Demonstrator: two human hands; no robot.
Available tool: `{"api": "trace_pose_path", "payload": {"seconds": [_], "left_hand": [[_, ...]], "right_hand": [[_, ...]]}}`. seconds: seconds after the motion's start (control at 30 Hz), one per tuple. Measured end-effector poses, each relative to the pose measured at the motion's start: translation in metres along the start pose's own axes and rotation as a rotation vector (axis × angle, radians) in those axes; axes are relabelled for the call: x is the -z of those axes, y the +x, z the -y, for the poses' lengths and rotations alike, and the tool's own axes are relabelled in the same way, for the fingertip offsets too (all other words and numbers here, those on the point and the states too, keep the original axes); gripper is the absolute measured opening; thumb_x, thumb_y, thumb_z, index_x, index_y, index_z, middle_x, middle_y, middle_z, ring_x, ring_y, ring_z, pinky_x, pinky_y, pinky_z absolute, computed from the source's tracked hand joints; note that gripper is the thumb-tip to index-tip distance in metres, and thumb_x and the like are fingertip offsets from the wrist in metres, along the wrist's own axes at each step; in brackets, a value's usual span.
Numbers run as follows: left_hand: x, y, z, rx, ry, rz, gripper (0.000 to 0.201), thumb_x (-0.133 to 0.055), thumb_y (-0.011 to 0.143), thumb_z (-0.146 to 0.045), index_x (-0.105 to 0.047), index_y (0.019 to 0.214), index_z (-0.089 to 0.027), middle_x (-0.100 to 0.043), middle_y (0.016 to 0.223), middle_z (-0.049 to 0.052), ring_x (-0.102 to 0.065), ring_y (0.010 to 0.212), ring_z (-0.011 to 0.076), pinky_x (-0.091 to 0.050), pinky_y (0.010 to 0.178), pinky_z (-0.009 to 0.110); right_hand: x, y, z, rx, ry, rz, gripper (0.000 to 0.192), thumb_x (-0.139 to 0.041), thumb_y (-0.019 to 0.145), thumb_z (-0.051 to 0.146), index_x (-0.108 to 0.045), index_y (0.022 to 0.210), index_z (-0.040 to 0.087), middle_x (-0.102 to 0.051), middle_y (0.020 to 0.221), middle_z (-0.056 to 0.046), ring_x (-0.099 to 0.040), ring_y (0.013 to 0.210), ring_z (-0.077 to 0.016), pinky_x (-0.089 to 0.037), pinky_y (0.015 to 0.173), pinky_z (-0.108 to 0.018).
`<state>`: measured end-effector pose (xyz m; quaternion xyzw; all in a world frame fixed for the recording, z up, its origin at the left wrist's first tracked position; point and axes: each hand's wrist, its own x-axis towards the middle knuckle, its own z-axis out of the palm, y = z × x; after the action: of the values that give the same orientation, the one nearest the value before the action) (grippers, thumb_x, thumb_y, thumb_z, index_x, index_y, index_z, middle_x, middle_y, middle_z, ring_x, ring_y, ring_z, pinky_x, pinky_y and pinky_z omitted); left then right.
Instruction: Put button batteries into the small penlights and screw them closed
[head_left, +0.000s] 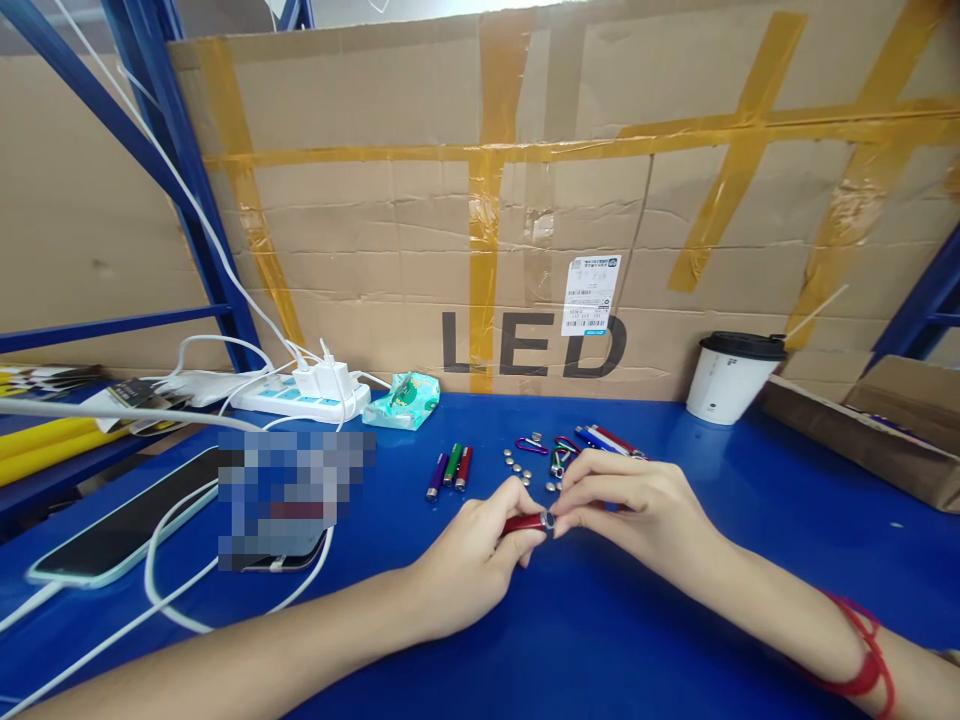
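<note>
Head view: left hand (480, 550) fingers grasp red tube (522, 523) over bench (600, 640); right hand (645, 500) at its tip, can't tell if gripping; loose pinch could drop it, stray nudge scatter discs (517, 468)

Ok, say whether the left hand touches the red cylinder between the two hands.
Touching: the head view shows the left hand pinching the red cylinder between thumb and fingers.
</note>
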<state>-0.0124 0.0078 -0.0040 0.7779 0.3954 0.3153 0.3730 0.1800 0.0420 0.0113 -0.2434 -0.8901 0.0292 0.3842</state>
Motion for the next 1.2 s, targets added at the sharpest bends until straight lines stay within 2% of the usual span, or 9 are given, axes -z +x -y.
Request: {"api": "trace_pose_path", "payload": {"seconds": [0.23,0.37,0.53,0.7,0.87,1.07,1.2], "left_hand": [[0.001,0.000,0.002,-0.036,0.042,0.016,0.007,-0.041,0.088,-0.015,-0.043,0.083,-0.020,-0.050,0.065,-0.006,-0.048,0.062,0.0097,-0.033,0.058,0.019],[0.000,0.000,0.004,-0.033,0.037,0.016,0.007,-0.041,0.087,-0.015,-0.043,0.084,-0.020,-0.050,0.065,-0.006,-0.049,0.063,0.0103,-0.035,0.061,0.020],[-0.001,0.001,0.005,-0.029,0.063,0.001,0.008,-0.040,0.087,-0.015,-0.046,0.089,-0.020,-0.051,0.065,-0.005,-0.050,0.064,0.0111,-0.036,0.061,0.020],[-0.001,0.001,0.004,-0.002,0.129,-0.044,0.013,-0.041,0.086,-0.014,-0.052,0.092,-0.019,-0.052,0.063,-0.005,-0.048,0.058,0.0099,-0.033,0.056,0.019],[-0.001,0.002,0.003,0.001,0.181,-0.043,0.017,-0.041,0.087,-0.017,-0.057,0.093,-0.018,-0.054,0.063,-0.004,-0.048,0.057,0.0099,-0.034,0.056,0.019],[0.000,0.003,0.002,-0.018,0.196,-0.035,0.019,-0.038,0.088,-0.016,-0.057,0.090,-0.018,-0.051,0.063,-0.004,-0.047,0.058,0.0103,-0.034,0.058,0.020],[-0.001,0.003,-0.002,-0.007,0.108,-0.058,0.017,-0.037,0.088,-0.016,-0.054,0.085,-0.016,-0.047,0.061,-0.004,-0.044,0.057,0.0102,-0.033,0.057,0.020]], "right_hand": [[-0.004,-0.003,0.001,-0.180,0.085,0.061,0.012,-0.069,0.074,0.031,-0.069,0.064,0.024,-0.065,0.069,0.003,-0.060,0.063,-0.0093,-0.042,0.058,-0.020],[-0.006,0.000,-0.002,-0.326,0.106,0.147,0.014,-0.071,0.070,0.035,-0.070,0.062,0.024,-0.065,0.067,0.002,-0.059,0.062,-0.0112,-0.041,0.057,-0.022],[-0.006,0.004,0.001,-0.488,0.146,0.195,0.013,-0.072,0.068,0.035,-0.070,0.062,0.023,-0.062,0.065,0.002,-0.053,0.058,-0.0113,-0.040,0.056,-0.024],[-0.007,0.008,0.004,-0.592,0.166,0.210,0.016,-0.069,0.068,0.035,-0.070,0.061,0.020,-0.061,0.064,0.000,-0.046,0.054,-0.0105,-0.038,0.052,-0.024],[-0.010,0.007,0.003,-0.602,0.224,0.196,0.020,-0.067,0.069,0.036,-0.068,0.061,0.018,-0.062,0.065,-0.001,-0.045,0.053,-0.0101,-0.039,0.051,-0.024],[-0.011,0.007,0.005,-0.565,0.220,0.170,0.021,-0.066,0.070,0.035,-0.067,0.060,0.017,-0.061,0.060,0.000,-0.040,0.044,-0.0069,-0.035,0.041,-0.020],[-0.006,0.007,0.005,-0.406,0.101,0.059,0.019,-0.069,0.070,0.037,-0.067,0.068,0.018,-0.062,0.062,0.001,-0.044,0.043,-0.0069,-0.038,0.041,-0.020]]}}
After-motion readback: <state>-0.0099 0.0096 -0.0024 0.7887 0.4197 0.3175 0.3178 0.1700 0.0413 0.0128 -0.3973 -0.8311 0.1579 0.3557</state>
